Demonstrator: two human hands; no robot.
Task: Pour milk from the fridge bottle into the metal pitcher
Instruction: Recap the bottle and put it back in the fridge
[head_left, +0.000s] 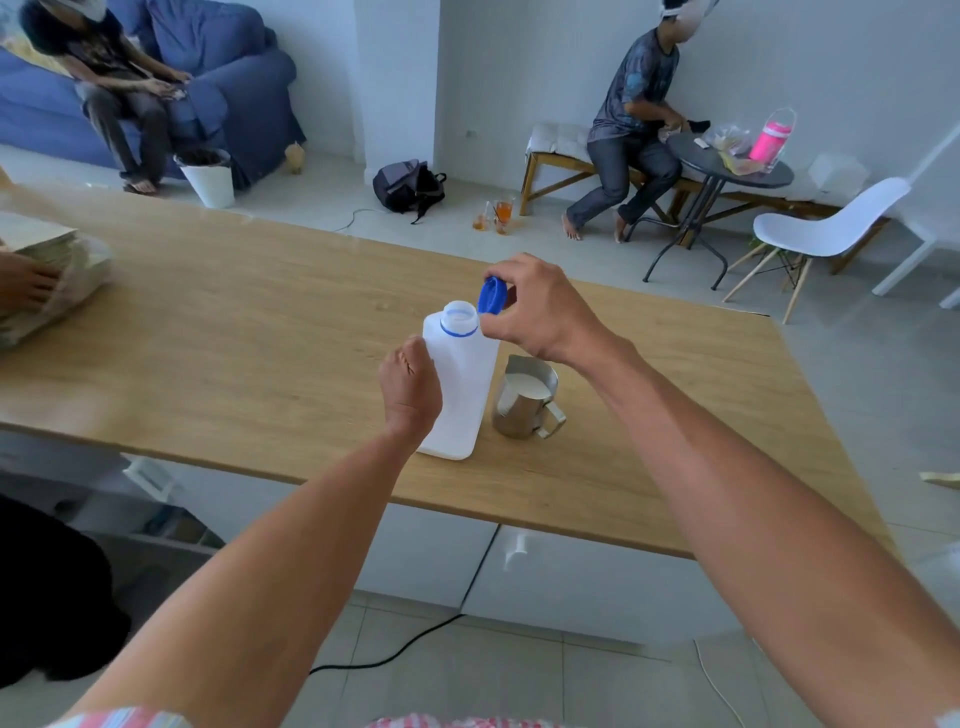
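the white milk bottle is stood upright on the wooden table, and it's steadied by the left hand, whose fingers are wrapped around its left side, probably so it can't tip or spin while the top is dealt with. the blue cap is pinched in the fingertips of the right hand, tilted and held just beside the open mouth, apart from the neck; only the blue ring is left on the neck. whether the cap is coming off or going back on can't be told from this alone. the metal pitcher is parked just to the right of the bottle, very close, handle turned toward the camera, which keeps any pour short. milk is already seen inside it, fairly high up, so the pouring looks mostly done, and recapping would be the guess. a stack of papers at the table's far left is touched by someone else's hand.
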